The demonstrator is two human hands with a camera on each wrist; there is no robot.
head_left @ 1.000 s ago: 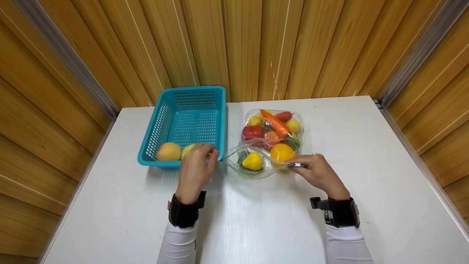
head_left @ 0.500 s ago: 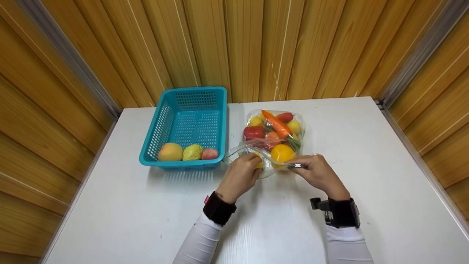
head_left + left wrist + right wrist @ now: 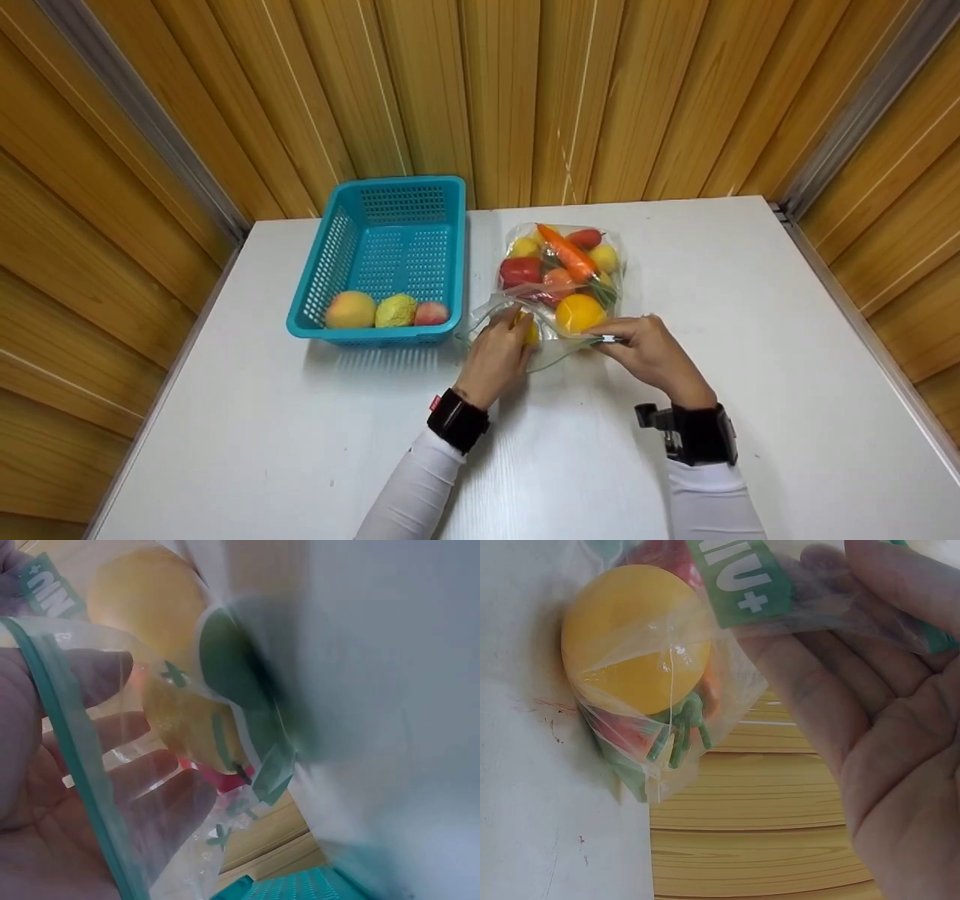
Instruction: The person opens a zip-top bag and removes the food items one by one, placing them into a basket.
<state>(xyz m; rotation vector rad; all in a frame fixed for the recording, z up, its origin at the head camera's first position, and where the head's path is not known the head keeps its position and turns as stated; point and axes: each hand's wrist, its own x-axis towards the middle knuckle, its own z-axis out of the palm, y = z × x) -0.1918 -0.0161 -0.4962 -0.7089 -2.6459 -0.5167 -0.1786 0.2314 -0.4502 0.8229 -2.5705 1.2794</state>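
Observation:
A clear zip bag full of fruit and vegetables lies on the white table, its mouth toward me. Into this mouth reaches my left hand, with its fingers beside the yellow pear-shaped fruit. Seen from the left wrist, the fingers are parted and loosely bent behind the plastic, near the yellow fruit. My right hand pinches the bag's right edge between thumb and fingers. Close to those fingertips sits an orange inside the bag, also large in the right wrist view.
A teal basket stands left of the bag, holding a peach, a wrinkled yellow-green fruit and a smaller pink peach along its near side. Deeper in the bag lie a carrot and a red pepper. Wood-slat walls surround the table.
My left hand has moved right from the basket's near edge into the bag's mouth, uncovering the small fruits in the basket. The right hand keeps its place on the bag.

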